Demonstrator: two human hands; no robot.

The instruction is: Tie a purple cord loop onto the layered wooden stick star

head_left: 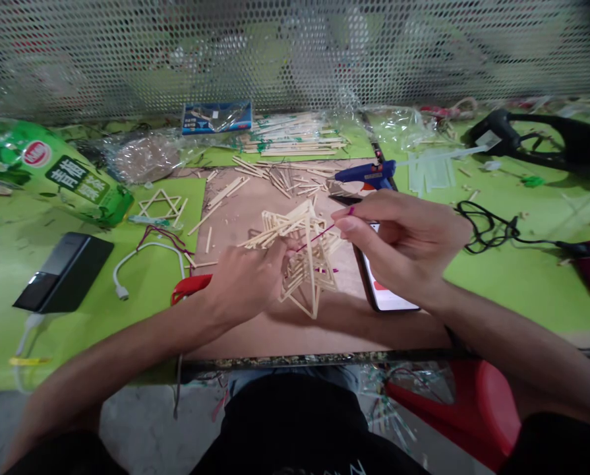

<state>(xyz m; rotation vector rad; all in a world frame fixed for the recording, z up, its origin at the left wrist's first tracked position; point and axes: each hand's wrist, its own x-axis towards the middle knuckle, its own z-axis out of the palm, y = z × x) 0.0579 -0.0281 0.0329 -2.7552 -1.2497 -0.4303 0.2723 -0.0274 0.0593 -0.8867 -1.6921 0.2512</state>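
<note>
A layered star-shaped frame of thin wooden sticks (313,290) is at the middle of the table, its lower point tilted toward me. My left hand (250,274) is closed at the frame's left side, its fingertips pressed against the sticks; the exact grip is partly hidden. A thin purple string (323,233) runs taut from those fingertips across the frame. My right hand (398,241) pinches the string's other end between thumb and forefinger, above a lit phone (391,297).
Loose sticks (220,201), a blue glue gun (366,174) and glue sticks (428,175) lie behind the frame. To the left are a flat stick star (161,206), a power bank (64,272), a green drink bottle (52,171) and a red-handled tool (190,287). A black cable (492,227) lies right.
</note>
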